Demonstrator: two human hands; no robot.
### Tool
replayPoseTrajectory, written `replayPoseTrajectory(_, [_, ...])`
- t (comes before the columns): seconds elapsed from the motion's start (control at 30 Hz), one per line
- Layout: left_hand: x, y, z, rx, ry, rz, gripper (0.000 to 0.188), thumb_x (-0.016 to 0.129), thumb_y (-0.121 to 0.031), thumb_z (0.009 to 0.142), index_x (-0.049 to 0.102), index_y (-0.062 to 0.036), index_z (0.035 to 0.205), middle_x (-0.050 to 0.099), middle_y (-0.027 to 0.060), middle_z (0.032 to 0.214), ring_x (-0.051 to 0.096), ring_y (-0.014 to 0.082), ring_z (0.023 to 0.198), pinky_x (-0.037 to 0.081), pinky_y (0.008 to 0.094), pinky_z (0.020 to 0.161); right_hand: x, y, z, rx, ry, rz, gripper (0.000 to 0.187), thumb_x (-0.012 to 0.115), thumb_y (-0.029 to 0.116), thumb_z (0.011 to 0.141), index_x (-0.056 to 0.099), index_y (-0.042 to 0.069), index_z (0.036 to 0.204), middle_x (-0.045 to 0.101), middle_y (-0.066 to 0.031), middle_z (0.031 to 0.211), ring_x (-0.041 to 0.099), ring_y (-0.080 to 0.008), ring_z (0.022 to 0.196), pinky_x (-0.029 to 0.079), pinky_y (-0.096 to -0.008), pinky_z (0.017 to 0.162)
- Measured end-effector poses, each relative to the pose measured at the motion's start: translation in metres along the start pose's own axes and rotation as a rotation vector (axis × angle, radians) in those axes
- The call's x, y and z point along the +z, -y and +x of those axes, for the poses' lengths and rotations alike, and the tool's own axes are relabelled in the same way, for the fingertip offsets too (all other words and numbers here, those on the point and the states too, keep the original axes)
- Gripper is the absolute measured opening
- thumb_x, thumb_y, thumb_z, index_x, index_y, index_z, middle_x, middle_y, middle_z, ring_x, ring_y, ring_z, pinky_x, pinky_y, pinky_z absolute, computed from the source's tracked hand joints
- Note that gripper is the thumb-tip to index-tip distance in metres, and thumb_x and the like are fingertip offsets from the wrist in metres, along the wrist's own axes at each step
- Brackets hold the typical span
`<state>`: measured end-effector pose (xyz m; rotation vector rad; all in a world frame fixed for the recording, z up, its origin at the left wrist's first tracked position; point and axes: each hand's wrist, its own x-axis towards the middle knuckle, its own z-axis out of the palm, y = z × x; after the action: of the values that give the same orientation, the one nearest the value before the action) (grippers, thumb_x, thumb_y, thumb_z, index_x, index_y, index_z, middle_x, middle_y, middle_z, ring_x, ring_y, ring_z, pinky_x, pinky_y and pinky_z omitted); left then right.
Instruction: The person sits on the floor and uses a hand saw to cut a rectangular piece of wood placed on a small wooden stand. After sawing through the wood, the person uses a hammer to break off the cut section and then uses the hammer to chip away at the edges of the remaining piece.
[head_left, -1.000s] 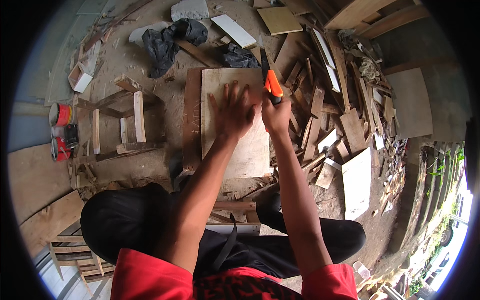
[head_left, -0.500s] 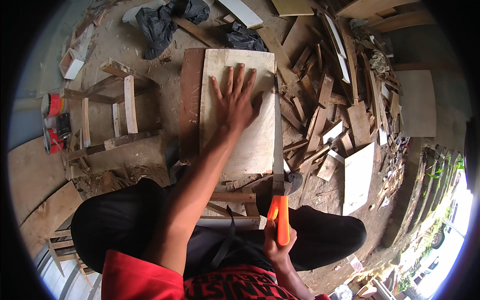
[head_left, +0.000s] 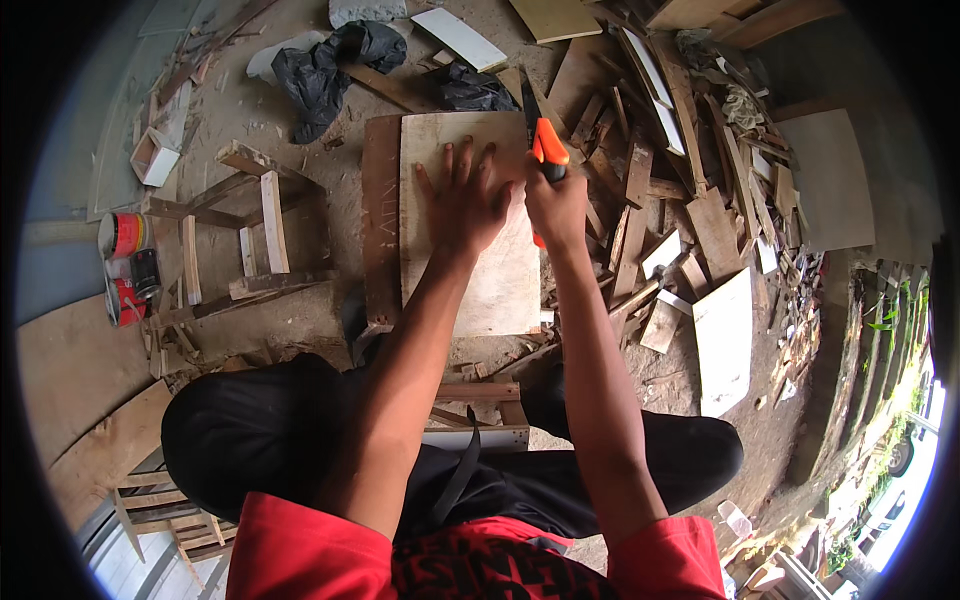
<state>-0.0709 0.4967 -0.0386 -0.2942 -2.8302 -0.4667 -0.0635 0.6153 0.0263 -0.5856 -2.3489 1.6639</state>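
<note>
A pale plywood board [head_left: 480,290] lies in front of me on top of a reddish-brown board [head_left: 382,230], which shows along its left side. Flat on the pale board rests my left hand [head_left: 468,205], fingers spread. My right hand [head_left: 556,205] is wrapped round the orange handle of a handsaw [head_left: 547,145] at the board's right edge. The saw's dark blade points away from me, past the far right corner; part of it is hidden, so I cannot tell whether it touches the wood.
Scrap wood [head_left: 640,200] is heaped on the right, with a white panel [head_left: 722,340] nearer me. A wooden stool frame [head_left: 265,220] stands left, beside red cans [head_left: 125,260]. Black plastic bags [head_left: 310,85] lie beyond the boards. Under my legs is a wooden frame [head_left: 475,438].
My right hand has gone from near my lap to the board's far right side, carrying the handsaw forward. My left hand stays spread on the board. The view has shifted slightly.
</note>
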Motion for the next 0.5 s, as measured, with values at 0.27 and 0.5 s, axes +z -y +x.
replayPoseTrajectory(0.27, [0.014, 0.012, -0.008, 0.02, -0.043, 0.048, 0.063, 0.045, -0.06, 0.098, 0.043, -0.0263, 0.152, 0.034, 0.0077, 0.161, 0.026, 0.0286, 0.151, 0.009, 0.0657, 0.119, -0.063, 0.014, -0.195, 0.186, 0.104, -0.056, 0.029, 0.064, 0.016, 0.098, 0.056, -0.003, 0.078, 0.049, -0.0019, 0.058, 0.041, -0.0058, 0.058, 0.038, -0.0292, 0.051])
replayPoseTrajectory(0.5, [0.013, 0.01, -0.009, 0.031, -0.013, 0.011, 0.061, 0.047, -0.053, 0.098, 0.043, -0.0253, 0.153, 0.033, 0.0089, 0.162, 0.026, 0.0309, 0.151, 0.007, 0.0674, 0.119, -0.142, 0.027, -0.309, 0.175, 0.16, -0.177, 0.015, 0.066, 0.005, 0.093, 0.059, -0.001, 0.081, 0.05, -0.007, 0.056, 0.044, -0.0073, 0.048, 0.038, -0.0268, 0.046])
